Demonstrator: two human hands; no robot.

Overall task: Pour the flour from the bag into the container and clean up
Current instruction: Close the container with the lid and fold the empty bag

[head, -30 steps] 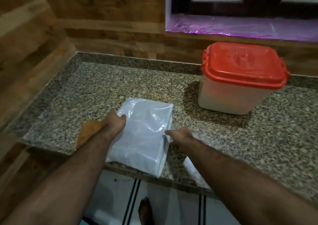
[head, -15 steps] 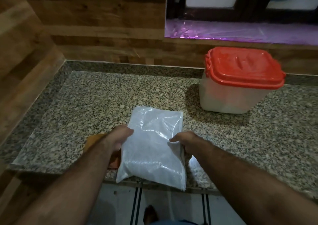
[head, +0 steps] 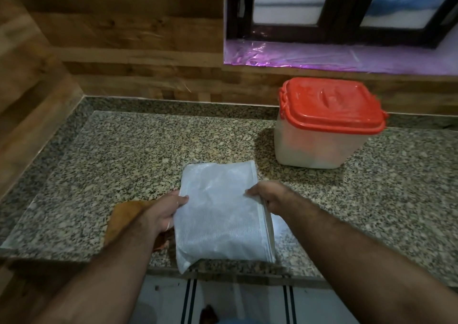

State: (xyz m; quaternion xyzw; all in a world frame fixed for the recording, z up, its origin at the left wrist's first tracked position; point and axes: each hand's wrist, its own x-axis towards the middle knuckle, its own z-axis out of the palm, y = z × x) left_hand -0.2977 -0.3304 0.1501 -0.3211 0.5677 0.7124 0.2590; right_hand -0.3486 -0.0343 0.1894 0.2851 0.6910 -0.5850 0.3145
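A full clear plastic flour bag (head: pixel 220 212) lies flat near the front edge of the granite counter (head: pixel 128 155), one corner hanging over the edge. My left hand (head: pixel 168 212) grips its left side and my right hand (head: pixel 269 196) grips its right side. Behind and to the right stands a translucent square container (head: pixel 319 147) with its red lid (head: pixel 332 103) closed, apart from the bag.
A brown cloth (head: pixel 126 214) lies on the counter under my left forearm. Wood-panelled walls close the left side and back. A window sill covered in purple film (head: pixel 347 58) runs above the container. Striped floor shows below the counter edge.
The bag has turned from slanted to nearly square with the counter edge and sits a little further right. Both hands have kept their hold on its sides.
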